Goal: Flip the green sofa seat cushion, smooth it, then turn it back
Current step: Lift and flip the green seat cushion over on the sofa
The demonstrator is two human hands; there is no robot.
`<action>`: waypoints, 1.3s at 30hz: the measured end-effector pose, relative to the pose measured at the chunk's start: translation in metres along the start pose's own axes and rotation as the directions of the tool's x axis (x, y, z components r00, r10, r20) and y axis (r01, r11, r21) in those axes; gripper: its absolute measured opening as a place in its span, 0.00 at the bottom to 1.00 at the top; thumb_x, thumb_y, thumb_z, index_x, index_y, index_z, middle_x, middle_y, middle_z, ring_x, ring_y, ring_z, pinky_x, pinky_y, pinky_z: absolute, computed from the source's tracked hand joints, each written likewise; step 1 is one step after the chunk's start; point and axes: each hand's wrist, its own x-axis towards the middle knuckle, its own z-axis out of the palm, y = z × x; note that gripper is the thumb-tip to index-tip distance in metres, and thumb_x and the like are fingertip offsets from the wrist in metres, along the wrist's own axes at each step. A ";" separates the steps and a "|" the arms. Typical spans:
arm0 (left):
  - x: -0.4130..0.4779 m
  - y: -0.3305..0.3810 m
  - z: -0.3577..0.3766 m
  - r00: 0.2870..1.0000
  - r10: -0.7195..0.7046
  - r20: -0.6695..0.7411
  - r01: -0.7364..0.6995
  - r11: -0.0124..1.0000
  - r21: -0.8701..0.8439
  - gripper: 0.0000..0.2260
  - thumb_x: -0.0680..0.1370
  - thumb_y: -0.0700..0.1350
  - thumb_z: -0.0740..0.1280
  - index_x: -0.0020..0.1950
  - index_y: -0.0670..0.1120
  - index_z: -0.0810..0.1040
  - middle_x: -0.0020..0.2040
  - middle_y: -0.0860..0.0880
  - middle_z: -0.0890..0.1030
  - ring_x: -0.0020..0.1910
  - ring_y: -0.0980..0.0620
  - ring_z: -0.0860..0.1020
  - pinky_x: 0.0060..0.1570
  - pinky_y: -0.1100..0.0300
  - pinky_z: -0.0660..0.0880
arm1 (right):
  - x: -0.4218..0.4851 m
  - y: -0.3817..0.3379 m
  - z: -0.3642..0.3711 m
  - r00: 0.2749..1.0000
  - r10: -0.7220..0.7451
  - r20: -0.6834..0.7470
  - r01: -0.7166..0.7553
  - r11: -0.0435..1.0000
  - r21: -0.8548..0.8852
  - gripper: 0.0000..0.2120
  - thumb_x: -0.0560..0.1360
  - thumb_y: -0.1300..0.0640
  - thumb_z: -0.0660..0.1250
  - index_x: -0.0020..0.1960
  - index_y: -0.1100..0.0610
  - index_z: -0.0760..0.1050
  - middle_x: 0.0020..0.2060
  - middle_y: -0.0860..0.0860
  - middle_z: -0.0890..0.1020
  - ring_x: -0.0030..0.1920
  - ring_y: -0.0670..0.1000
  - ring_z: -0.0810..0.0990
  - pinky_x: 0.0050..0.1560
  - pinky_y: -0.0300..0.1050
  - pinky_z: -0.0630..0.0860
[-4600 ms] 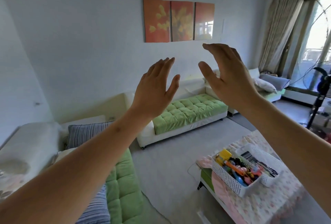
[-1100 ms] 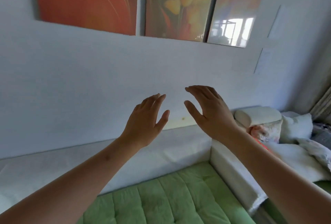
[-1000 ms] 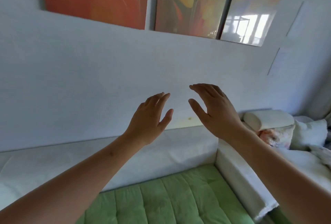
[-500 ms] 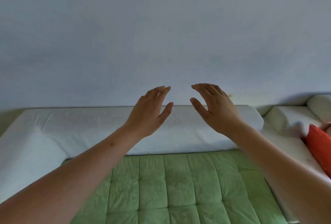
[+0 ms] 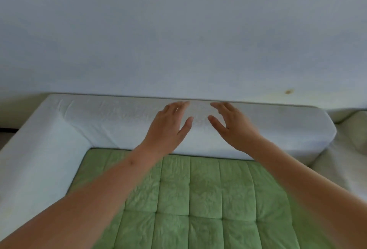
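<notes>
Quilting is running across the green seat cushion point(image 5: 198, 199), dividing its soft, faintly crinkled fabric into puffy rectangular panels. It is lying flat on the sofa seat, tucked against the white backrest point(image 5: 99, 117) and the white armrest point(image 5: 35, 159) on the left, both padded and cloth-covered with rounded edges. Above its back edge, the left hand point(image 5: 168, 129) and right hand point(image 5: 232, 129) are hovering side by side, fingers point(image 5: 178, 107) apart and relaxed, holding nothing. A plain pale wall point(image 5: 178, 30) is standing behind.

Green seat cushion point(image 5: 204, 195) of quilted, faintly crinkled matt cloth, white sofa backrest point(image 5: 119, 121) at twelve o'clock in textured, creased matt fabric, smooth matt painted wall point(image 5: 178, 30)
</notes>
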 end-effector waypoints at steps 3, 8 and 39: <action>0.001 -0.023 0.068 0.993 -0.032 0.110 0.031 0.999 0.013 0.26 0.83 0.57 0.51 0.77 0.45 0.64 0.73 0.47 0.71 0.72 0.48 0.67 0.68 0.51 0.68 | 0.004 0.040 0.060 0.993 0.078 0.092 -0.076 0.997 -0.018 0.26 0.81 0.41 0.57 0.76 0.53 0.65 0.69 0.49 0.72 0.67 0.52 0.73 0.62 0.49 0.72; -0.006 -0.088 0.229 0.926 -0.115 0.360 0.098 0.993 0.066 0.26 0.84 0.57 0.50 0.79 0.46 0.60 0.73 0.46 0.70 0.72 0.48 0.67 0.69 0.50 0.67 | 0.018 0.122 0.202 0.930 0.222 0.292 -0.207 0.975 -0.084 0.28 0.82 0.42 0.58 0.77 0.54 0.61 0.72 0.52 0.69 0.70 0.55 0.69 0.65 0.52 0.70; -0.014 -0.186 0.545 0.904 -0.327 0.277 0.273 0.938 0.216 0.23 0.80 0.52 0.55 0.39 0.42 0.84 0.37 0.42 0.83 0.36 0.42 0.81 0.38 0.56 0.70 | 0.036 0.258 0.507 0.910 0.379 0.170 -0.319 0.899 -0.301 0.23 0.83 0.51 0.50 0.37 0.56 0.76 0.40 0.57 0.83 0.42 0.60 0.81 0.37 0.46 0.70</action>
